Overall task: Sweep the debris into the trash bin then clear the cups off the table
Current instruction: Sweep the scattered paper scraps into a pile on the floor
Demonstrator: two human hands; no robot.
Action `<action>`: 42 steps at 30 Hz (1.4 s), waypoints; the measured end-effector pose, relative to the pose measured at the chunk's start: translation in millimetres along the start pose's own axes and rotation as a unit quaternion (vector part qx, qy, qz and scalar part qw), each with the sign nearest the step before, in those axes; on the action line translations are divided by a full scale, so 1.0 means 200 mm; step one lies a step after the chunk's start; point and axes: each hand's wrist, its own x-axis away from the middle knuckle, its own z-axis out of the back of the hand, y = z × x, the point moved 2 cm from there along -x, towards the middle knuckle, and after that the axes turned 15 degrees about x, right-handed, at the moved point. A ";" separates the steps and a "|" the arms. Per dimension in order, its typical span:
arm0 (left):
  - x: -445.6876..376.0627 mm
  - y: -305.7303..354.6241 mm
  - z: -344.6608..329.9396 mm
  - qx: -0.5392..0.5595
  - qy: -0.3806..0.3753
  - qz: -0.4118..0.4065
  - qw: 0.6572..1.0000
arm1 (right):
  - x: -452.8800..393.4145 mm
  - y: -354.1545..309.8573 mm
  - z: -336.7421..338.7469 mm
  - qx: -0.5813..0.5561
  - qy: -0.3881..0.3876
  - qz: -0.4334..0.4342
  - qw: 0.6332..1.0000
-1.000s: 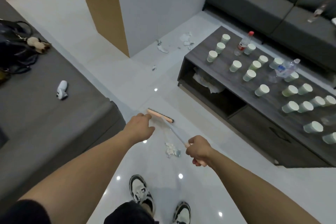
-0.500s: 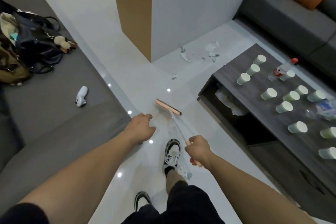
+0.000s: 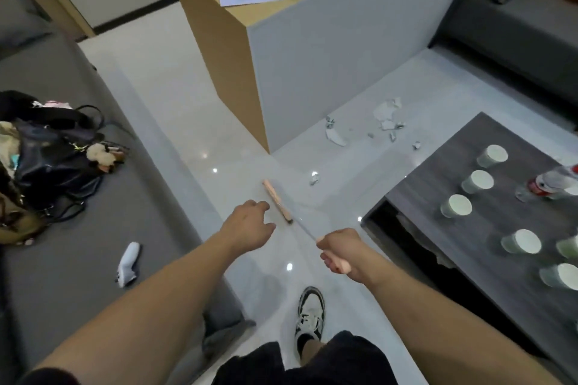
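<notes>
Showing a glossy white tile floor (image 3: 175, 97) between a grey sofa (image 3: 56, 259) at left, a tall cabinet (image 3: 312, 56), and a dark wood-grain table (image 3: 469, 244) at right. Seven paper cups (image 3: 477, 181) are visible on the table, beside one plastic bottle (image 3: 550, 186). Torn debris (image 3: 386, 117) lies scattered near the cabinet foot. The broom (image 3: 277, 201) has its head at the floor, its long axis running from the right hand (image 3: 342, 250), clamped on the handle, up-left. Left hand (image 3: 247, 223) hovers, fingers loosely curled, holding nothing.
</notes>
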 end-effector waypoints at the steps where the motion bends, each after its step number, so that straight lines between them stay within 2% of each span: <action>1: -0.08 0.06 0.02 0.000 0.001 -0.008 1.000 | -0.05 -0.07 0.07 -0.016 -0.009 -0.007 1.000; 5: -0.34 0.25 0.08 -0.012 -0.018 -0.028 0.999 | -0.23 -0.30 0.30 -0.077 -0.032 -0.048 0.995; 9: -0.61 0.39 0.14 -0.039 -0.040 -0.039 0.998 | -0.43 -0.47 0.54 -0.086 -0.019 -0.073 0.993; 17: -1.32 0.81 0.24 -0.076 -0.081 -0.097 0.989 | -0.68 -0.83 1.05 -0.037 0.088 -0.068 0.993; 22: -1.68 1.09 0.34 -0.080 -0.119 -0.125 0.982 | -0.80 -1.13 1.22 0.006 0.134 -0.050 0.990; 28: -2.05 1.34 0.55 -0.095 -0.104 -0.139 0.980 | -0.93 -1.41 1.41 0.019 0.160 -0.051 0.986; 31: -2.18 1.43 0.62 -0.095 -0.097 -0.139 0.981 | -0.96 -1.55 1.54 -0.002 0.137 -0.044 0.990; 37: -2.41 1.58 0.67 -0.086 -0.093 -0.129 0.984 | -1.11 -1.75 1.70 -0.099 0.025 -0.060 0.993; 42: -2.62 1.70 0.64 -0.110 -0.081 -0.103 0.985 | -1.34 -1.84 1.90 -0.139 0.017 -0.067 0.988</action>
